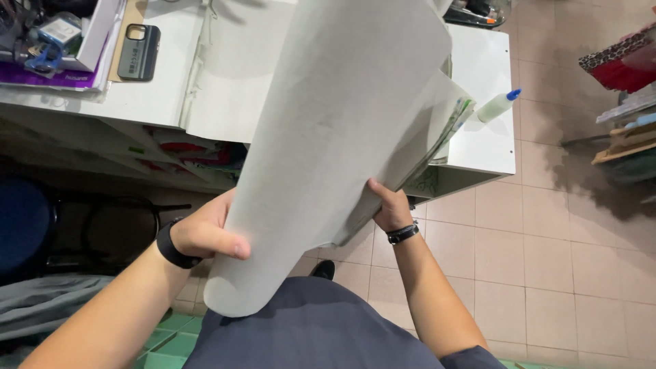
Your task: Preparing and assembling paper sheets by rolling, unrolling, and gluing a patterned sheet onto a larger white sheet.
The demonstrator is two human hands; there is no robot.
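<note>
— Paper roll point(328, 137): it's loosely curled, not tight. The near end sits wide and round above the person's lap, and one long edge hangs free on the right side, so I'd judge the rolling about half done.

— Who holds what?

— The left hand point(205, 236) wraps the near end from the left, thumb laid across the front, fingers hidden behind the sheet. The right hand point(391, 205) pinches the loose edge from underneath, thumb up against the paper. Both are closed on the roll.

— So where does it sit against the grip?

— It runs up and away from both hands, tilted toward the table point(488, 147). The hands hold only the lower part; the far end is out of frame, over the tabletop.

— What's left, would you say?

— Tucking that free edge in and tightening the tube, I'd guess. Nothing binds it yet.

— And beyond?

— Folded printed sheets point(447, 130) peek out just behind the roll. A glue bottle point(497, 106) lies on the table's right part. A phone point(138, 52) lies face down at the far left.
</note>
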